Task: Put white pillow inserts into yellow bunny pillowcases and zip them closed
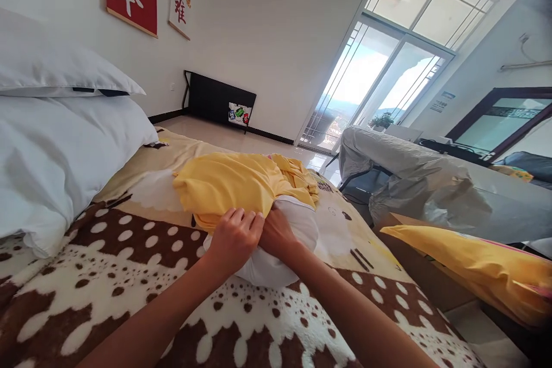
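Observation:
A yellow pillowcase lies bunched on the bed, partly drawn over a white pillow whose near end sticks out toward me. My left hand has its fingers closed over the near edge of the yellow fabric. Right beside it, my right hand reaches in at the opening between the pillowcase and the pillow. Its fingers are hidden under the cloth, so their grip does not show.
Two stacked white pillows rest at the left on the brown and cream patterned blanket. Off the bed's right side, a yellow cushion lies on a cardboard box. Behind it stands furniture under a plastic sheet.

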`<state>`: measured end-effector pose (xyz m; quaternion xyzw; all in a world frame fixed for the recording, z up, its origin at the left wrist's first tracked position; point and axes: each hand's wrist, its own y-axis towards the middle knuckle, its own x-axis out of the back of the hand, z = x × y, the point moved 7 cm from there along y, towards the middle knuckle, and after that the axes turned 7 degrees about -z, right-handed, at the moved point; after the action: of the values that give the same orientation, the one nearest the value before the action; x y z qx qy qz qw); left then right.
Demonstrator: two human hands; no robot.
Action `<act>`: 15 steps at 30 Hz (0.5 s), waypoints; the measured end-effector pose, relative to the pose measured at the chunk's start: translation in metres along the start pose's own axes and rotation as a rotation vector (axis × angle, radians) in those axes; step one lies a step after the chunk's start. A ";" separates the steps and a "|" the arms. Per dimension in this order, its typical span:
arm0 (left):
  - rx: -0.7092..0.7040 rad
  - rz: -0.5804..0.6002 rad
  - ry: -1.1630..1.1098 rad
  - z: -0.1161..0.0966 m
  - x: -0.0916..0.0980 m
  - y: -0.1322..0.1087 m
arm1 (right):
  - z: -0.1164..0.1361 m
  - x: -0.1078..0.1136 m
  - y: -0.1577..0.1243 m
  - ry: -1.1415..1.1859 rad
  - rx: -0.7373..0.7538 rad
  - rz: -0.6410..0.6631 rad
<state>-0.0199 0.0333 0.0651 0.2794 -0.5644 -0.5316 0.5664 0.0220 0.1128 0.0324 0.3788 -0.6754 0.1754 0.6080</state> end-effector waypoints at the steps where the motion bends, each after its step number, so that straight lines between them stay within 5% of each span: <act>1: 0.018 0.009 -0.021 0.002 -0.003 -0.001 | 0.000 0.003 -0.003 0.005 -0.006 0.006; 3: 0.131 0.047 -0.137 0.012 -0.010 -0.004 | -0.001 0.009 -0.011 0.018 -0.009 0.020; 8: 0.734 0.308 -0.596 0.047 -0.040 -0.018 | 0.001 0.025 -0.045 0.041 -0.023 -0.021; 10: 0.775 0.406 -0.649 0.045 -0.042 -0.016 | 0.002 0.028 -0.060 0.080 -0.041 -0.011; 15: 0.617 0.646 -0.450 0.034 -0.030 -0.008 | -0.012 0.055 -0.096 0.381 -0.016 0.006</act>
<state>-0.0474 0.0684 0.0545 0.1234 -0.8614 -0.1844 0.4570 0.1011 0.0426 0.0658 0.3318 -0.5506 0.2404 0.7273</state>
